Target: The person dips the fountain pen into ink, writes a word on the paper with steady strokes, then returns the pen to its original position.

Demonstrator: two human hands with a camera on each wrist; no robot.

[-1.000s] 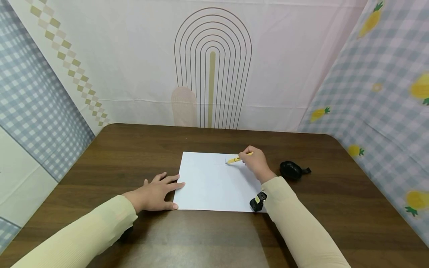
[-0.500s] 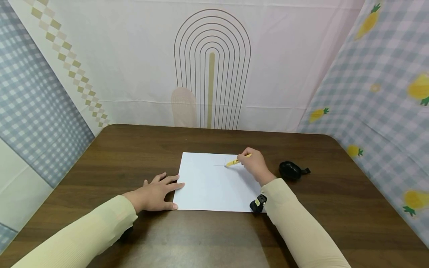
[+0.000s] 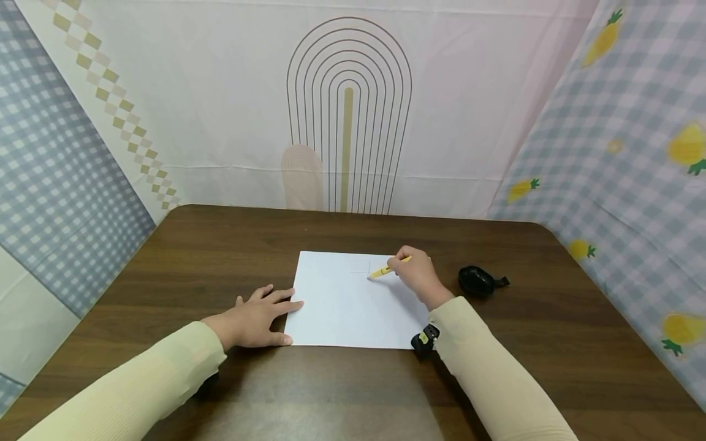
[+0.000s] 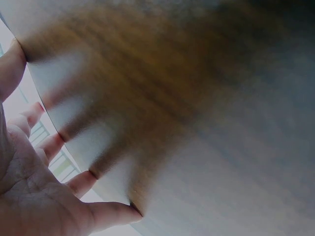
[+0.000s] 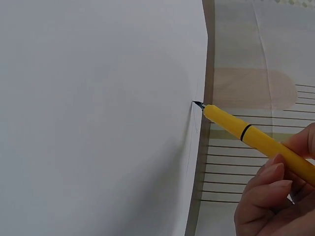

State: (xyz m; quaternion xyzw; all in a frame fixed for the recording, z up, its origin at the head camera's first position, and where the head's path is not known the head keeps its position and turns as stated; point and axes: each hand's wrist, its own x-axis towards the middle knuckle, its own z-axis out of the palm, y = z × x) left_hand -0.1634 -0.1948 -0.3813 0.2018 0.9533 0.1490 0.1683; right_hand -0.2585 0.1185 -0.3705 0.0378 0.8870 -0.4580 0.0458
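In my right hand (image 3: 416,272) I pinch a yellow fountain pen (image 5: 256,137), its dark nib touching a white sheet of paper (image 3: 347,309). Thin lines that cross lie on the paper near its far edge, around the nib. My left hand (image 3: 255,318) lies spread at the sheet's left edge, with the index fingertip and thumb tip on the paper and the palm over the table. In the left wrist view the fingers (image 4: 113,215) are straight and apart, their tips against the surface.
Right of the right hand, a black pouch-like object (image 3: 477,281) with a short strap lies on the brown wooden table (image 3: 237,245). A patterned white cloth (image 3: 458,92) hangs behind the table, and blue checked cloth (image 3: 623,202) with pineapples hangs on the right.
The pen tip has moved slightly toward me and left on the paper, drawing a line downward from the horizontal one. The left hand has stayed in place.
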